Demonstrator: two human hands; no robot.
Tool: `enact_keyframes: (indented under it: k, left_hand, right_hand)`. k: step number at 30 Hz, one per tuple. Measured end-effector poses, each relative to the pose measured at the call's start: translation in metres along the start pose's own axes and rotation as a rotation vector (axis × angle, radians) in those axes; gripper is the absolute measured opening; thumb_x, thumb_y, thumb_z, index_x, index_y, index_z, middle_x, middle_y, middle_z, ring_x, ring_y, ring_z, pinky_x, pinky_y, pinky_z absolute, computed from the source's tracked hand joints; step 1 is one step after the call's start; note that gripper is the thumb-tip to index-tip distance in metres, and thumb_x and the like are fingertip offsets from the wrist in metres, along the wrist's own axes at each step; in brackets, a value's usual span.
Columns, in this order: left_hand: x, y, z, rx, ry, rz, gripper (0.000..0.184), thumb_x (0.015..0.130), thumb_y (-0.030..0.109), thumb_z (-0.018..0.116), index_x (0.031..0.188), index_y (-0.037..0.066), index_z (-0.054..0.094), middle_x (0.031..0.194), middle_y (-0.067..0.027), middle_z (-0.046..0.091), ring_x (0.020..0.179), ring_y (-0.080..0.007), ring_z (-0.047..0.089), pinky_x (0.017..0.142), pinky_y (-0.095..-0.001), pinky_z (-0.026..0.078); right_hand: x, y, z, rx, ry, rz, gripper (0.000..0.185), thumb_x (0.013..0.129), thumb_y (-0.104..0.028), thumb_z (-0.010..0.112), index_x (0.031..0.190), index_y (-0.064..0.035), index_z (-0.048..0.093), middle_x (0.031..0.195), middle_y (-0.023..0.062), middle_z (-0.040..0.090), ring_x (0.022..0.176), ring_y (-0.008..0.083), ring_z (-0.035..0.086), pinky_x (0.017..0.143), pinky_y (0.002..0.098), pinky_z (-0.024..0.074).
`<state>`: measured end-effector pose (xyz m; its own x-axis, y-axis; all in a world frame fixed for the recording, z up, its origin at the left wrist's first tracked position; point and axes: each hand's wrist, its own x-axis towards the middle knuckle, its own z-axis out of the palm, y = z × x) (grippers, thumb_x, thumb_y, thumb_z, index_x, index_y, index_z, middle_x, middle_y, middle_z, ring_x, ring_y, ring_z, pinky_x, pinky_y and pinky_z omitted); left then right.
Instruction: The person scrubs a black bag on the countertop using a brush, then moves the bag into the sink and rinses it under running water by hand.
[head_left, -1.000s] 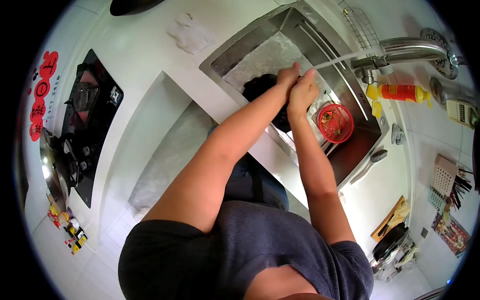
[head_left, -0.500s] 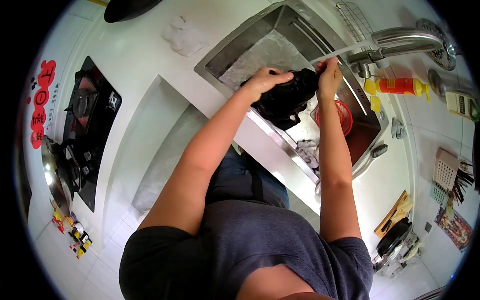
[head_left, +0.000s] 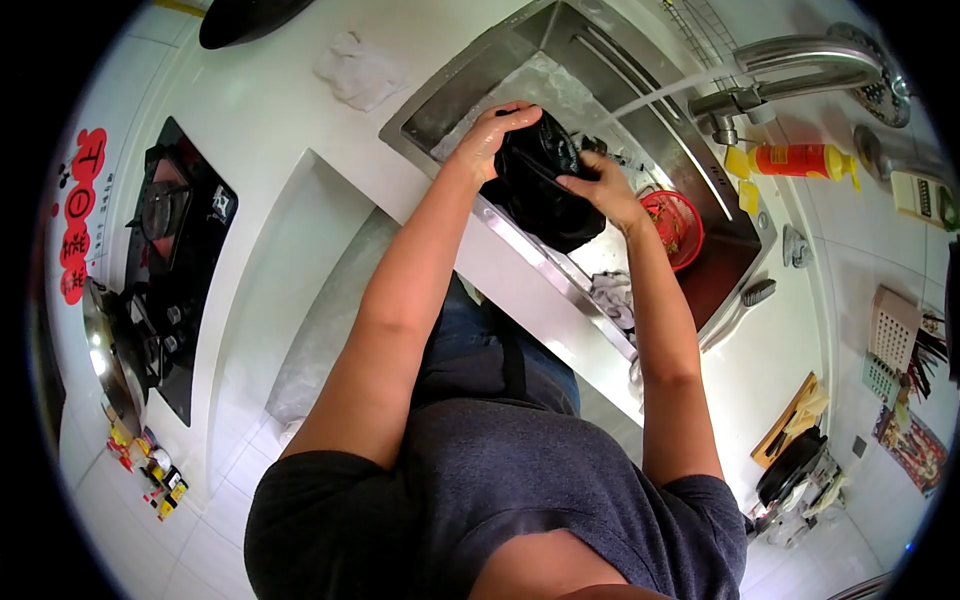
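A wet, shiny black bag, soft and folded, is held over the near part of the steel sink. My left hand grips its upper left edge, thumb along the top and fingers partly hidden. On the other side, my right hand is closed on the bag with the thumb on the near face; some fingers are hidden behind it. Water streams from the faucet into the sink just beyond the bag. A red basket with small scraps inside sits by my right wrist.
A grey-white cloth lies at the sink's near side. Right of the sink are a brush and a yellow-and-red bottle. A white cloth lies on the counter to the left, near a black gas stove.
The black bag has been turned and moved slightly left, out from the water stream. My right hand has come down from its far end to its right side; my left hand has shifted up and left.
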<state>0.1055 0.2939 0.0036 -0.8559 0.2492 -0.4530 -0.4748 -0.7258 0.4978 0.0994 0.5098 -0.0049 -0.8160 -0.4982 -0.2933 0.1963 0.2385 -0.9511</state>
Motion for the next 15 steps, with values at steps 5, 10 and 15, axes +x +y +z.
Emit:
enact_keyframes:
  k: [5, 10, 15]
  left_hand:
    - [0.005, -0.003, 0.008, 0.525, 0.103, 0.135, 0.025, 0.07, -0.001, 0.066, 0.095, 0.003, 0.062, 0.087, -0.0067, 0.062, 0.081, -0.0164, 0.06, 0.072, -0.0289, 0.049]
    - [0.012, 0.004, 0.017, 0.558, 0.259, 0.249, 0.03, 0.074, 0.008, 0.068, 0.102, 0.001, 0.059, 0.091, -0.0089, 0.062, 0.084, -0.0185, 0.06, 0.073, -0.0306, 0.049]
    - [0.015, -0.005, -0.001, 0.33, 0.234, 0.164, 0.032, 0.08, 0.022, 0.071, 0.105, 0.005, 0.058, 0.094, -0.0077, 0.062, 0.086, -0.0194, 0.061, 0.072, -0.033, 0.051]
  right_hand:
    - [0.008, -0.025, -0.02, -0.465, 0.488, -0.233, 0.03, 0.063, -0.006, 0.077, 0.084, 0.0004, 0.056, 0.08, 0.0122, 0.06, 0.076, 0.025, 0.059, 0.07, 0.0318, 0.0465]
    - [0.006, -0.039, -0.018, -0.51, 0.473, -0.365, 0.04, 0.063, -0.016, 0.079, 0.093, -0.0005, 0.058, 0.088, 0.019, 0.062, 0.08, 0.0342, 0.06, 0.074, 0.0365, 0.0471]
    - [0.011, 0.024, -0.024, -0.666, 0.178, 0.102, 0.041, 0.071, -0.026, 0.078, 0.1, 0.0, 0.064, 0.084, 0.0162, 0.065, 0.074, 0.0283, 0.063, 0.072, 0.0351, 0.0485]
